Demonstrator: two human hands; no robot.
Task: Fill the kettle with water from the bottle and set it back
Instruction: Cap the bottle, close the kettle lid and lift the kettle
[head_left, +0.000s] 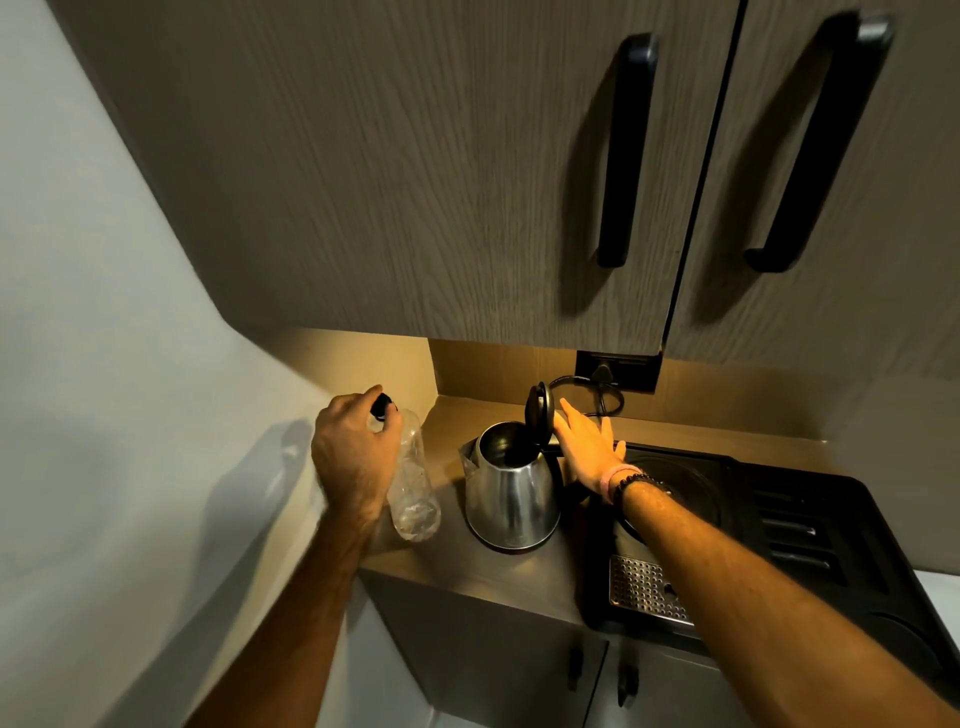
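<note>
head cam | looks forward-down — close over counter (457, 566) | single view

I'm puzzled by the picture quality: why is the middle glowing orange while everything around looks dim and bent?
Head view: a warm glow under the cupboards lights the right hand and the kettle; the left hand casts a wall shadow; the wide lens bows the cupboard handles.

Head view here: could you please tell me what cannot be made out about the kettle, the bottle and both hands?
- Kettle: water level unreadable; interior dark. Its handle is hidden behind the raised lid and right hand.
- Bottle: the neck is covered by the left hand, so the cap's seating is unclear.
- Right hand: fingertips lie beyond the lid; contact uncertain.
</note>
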